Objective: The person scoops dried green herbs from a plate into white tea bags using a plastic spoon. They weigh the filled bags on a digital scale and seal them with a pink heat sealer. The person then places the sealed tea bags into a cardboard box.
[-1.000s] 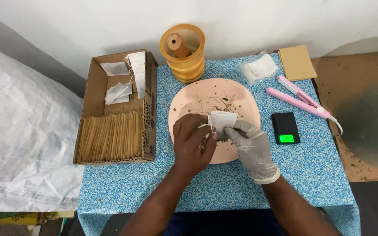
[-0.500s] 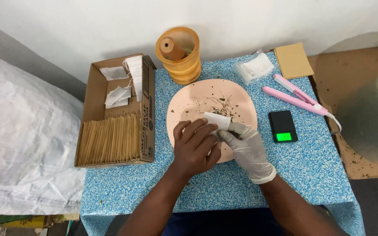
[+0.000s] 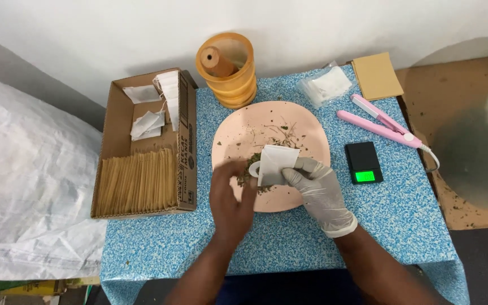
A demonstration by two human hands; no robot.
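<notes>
At the centre of the table, the bare left hand (image 3: 230, 195) is smeared by motion, so I cannot tell whether its fingers are pinched together or spread; its fingertips sit over a heap of dried green herb (image 3: 248, 167) that it partly hides. Down at 6 o'clock both forearms are cut off by the frame edge. At 9 o'clock, a cardboard box (image 3: 183, 141) holds a row of tan envelopes (image 3: 136, 181) and loose white bags (image 3: 148, 121), and a pale woven sack (image 3: 29, 192) lies beyond it. Toward 12 o'clock stands a wooden mortar (image 3: 230, 79) with its pestle inside; at 1 o'clock lie a clear packet of white filters (image 3: 326, 85) and a tan pad (image 3: 377, 76); at 3 o'clock, a pink sealing clamp (image 3: 379, 124) and a small black scale (image 3: 361, 162) with a lit green screen. The small white filter bag (image 3: 275, 164) is over the pink plate (image 3: 306, 130), clamped at its right edge by the gloved right hand (image 3: 317, 189), just right of the left fingertips.
</notes>
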